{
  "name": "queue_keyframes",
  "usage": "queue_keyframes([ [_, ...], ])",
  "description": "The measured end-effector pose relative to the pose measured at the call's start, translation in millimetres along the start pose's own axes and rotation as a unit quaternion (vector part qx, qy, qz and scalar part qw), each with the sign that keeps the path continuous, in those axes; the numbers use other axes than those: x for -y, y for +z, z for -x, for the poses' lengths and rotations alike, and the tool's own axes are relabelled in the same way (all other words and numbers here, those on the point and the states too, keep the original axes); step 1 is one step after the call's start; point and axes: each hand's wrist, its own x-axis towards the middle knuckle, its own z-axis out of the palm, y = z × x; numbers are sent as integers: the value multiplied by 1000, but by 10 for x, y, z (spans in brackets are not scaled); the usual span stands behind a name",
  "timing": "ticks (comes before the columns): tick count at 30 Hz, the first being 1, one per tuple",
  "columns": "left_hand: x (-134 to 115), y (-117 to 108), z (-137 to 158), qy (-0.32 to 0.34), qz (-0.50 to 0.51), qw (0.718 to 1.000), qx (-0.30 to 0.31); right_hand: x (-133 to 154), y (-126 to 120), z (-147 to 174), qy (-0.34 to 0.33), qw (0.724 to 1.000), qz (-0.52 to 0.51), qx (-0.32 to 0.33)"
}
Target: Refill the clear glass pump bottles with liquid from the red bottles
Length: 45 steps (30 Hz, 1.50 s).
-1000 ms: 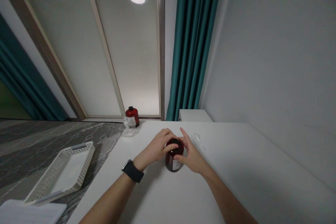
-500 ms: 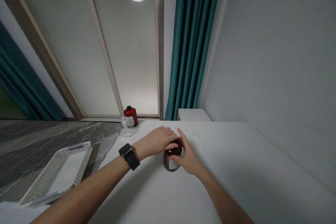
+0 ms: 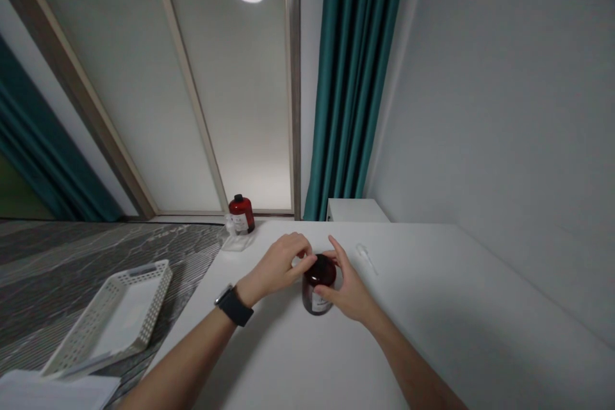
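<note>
A dark red-brown bottle [image 3: 318, 301] with a white label stands upright on the white table. My right hand [image 3: 353, 293] is wrapped round its right side, thumb in front and fingers behind. At the bottle's dark top, my left hand [image 3: 281, 264], with a black watch on the wrist, has its fingers curled and its thumb at the edge of the black cap [image 3: 321, 261]. Part of the cap is hidden by the fingers. Just beyond my right hand lies a clear-white pump head [image 3: 366, 257] with a thin tube.
A second red bottle [image 3: 241, 214] with a black cap stands at the table's far left corner, beside a small clear pump bottle [image 3: 230, 225]. Left of the table is a white perforated basket [image 3: 156, 298]. White paper [image 3: 57, 391] lies at the lower left.
My left hand has drawn back a little to the left from over the bottle's top, uncovering more of it. My right hand keeps its hold on the bottle.
</note>
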Motion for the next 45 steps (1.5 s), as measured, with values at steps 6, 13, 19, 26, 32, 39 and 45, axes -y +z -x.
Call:
queue_keyframes([
  [6, 98, 263, 212, -72, 194, 975, -81, -16, -8, 21, -38, 999, 15, -5],
  [13, 92, 483, 428, -47, 199, 968, -144, 50, -71, 8, -107, 985, 0, -136],
  [19, 17, 473, 505, 16, 133, 976, -174, 162, 2, 69, -112, 986, -59, -104],
  [26, -41, 484, 498, 35, 144, 976, -157, 181, 52, 120, -101, 990, -54, -78],
  [32, -44, 527, 496, 25, 153, 972, -174, 197, 106, 131, -70, 995, -53, -45],
  [39, -40, 530, 495, 23, 155, 973, -170, 97, 118, 123, -85, 991, -28, -98],
  [45, -22, 555, 511, 27, 157, 971, -179, 153, 120, 116, -70, 995, -40, -62],
])
